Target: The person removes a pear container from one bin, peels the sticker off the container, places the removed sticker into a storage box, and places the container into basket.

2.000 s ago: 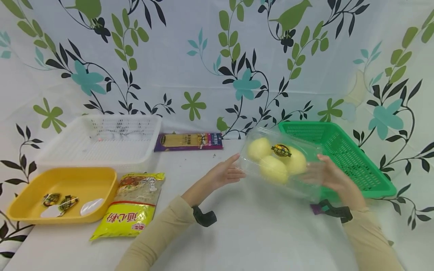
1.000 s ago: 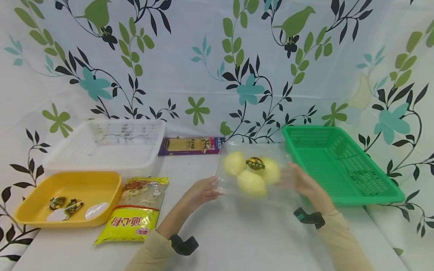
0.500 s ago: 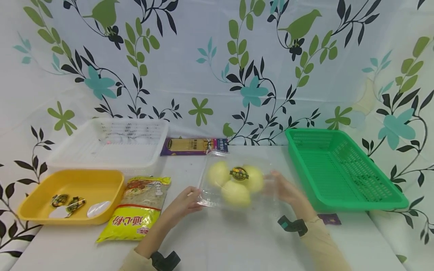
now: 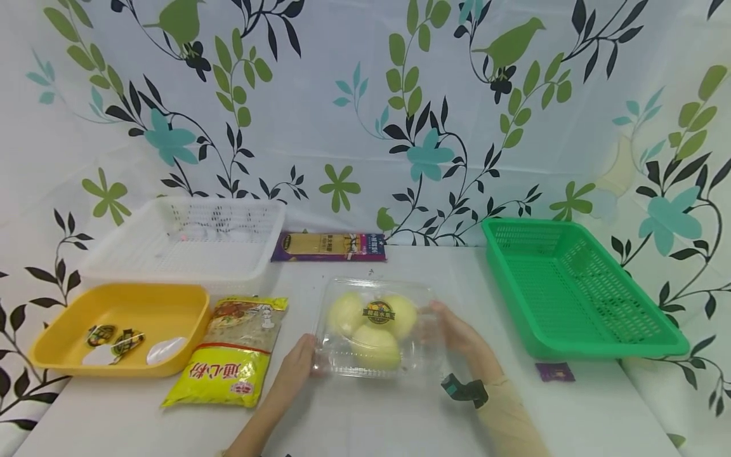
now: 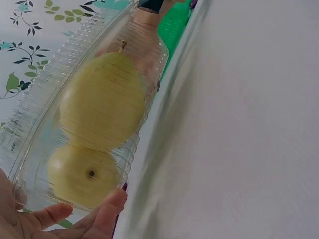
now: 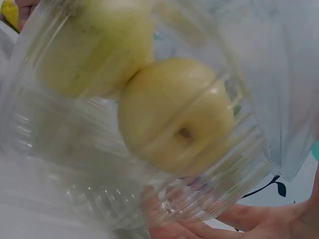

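A clear plastic clamshell box (image 4: 419, 293) with yellow pears (image 4: 375, 347) inside is between both hands, over the middle of the table. A black fruit label (image 4: 379, 312) is on its lid. My left hand (image 4: 298, 362) grips the box's left end; in the left wrist view its fingers (image 5: 107, 214) lie along that end. My right hand (image 4: 461, 333) holds the right end, partly seen through the clear plastic. The right wrist view shows two pears (image 6: 174, 114) close up and this hand (image 6: 264, 221) below the box. Whether the box touches the table cannot be told.
At left stand a white basket (image 4: 171, 270) and a yellow tray (image 4: 122, 295) holding labels, beside a yellow pasta bag (image 4: 228, 349). A purple noodle packet (image 4: 328, 246) lies behind. At right are a green basket (image 4: 577, 298) and a small purple packet (image 4: 554, 372).
Both hands have carried the box of pears left and toward me, from beside the green basket to mid-table. The small purple packet, earlier mostly behind the right arm, now shows fully.
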The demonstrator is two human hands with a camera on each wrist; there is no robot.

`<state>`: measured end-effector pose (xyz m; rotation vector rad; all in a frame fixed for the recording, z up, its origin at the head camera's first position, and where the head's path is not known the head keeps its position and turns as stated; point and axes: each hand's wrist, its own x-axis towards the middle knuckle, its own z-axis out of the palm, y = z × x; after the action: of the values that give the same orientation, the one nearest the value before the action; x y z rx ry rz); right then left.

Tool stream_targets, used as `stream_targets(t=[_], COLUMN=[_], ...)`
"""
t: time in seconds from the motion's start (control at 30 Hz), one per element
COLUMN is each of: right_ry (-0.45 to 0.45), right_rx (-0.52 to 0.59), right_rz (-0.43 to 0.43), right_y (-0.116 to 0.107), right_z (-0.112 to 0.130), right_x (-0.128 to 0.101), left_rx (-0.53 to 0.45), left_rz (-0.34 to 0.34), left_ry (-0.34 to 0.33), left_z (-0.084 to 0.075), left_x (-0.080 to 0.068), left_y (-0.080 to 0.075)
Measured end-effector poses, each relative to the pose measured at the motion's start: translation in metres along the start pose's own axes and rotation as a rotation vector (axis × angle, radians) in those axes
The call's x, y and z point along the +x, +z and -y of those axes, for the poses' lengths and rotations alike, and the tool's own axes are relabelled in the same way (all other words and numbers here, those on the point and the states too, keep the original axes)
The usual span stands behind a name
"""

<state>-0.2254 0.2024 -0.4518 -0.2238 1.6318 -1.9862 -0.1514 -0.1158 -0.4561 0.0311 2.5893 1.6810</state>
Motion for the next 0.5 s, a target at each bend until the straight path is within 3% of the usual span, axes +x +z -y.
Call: stream_targets(t=[0.27, 0.5], right_ry=[0.001, 0.016], right_rx=[0.025, 0.043], right_rz=[-0.05, -0.042], right_y=[0.011, 0.016], right_z=[-0.013, -0.02], right_x=[0.006, 0.013], left_rx=[0.005, -0.007], left_rz=[-0.043, -0.073], left_ry=[0.001, -0.012], left_z=[0.015, 0.023], left_x=[-0.005, -0.008], left_y=[-0.003, -0.005])
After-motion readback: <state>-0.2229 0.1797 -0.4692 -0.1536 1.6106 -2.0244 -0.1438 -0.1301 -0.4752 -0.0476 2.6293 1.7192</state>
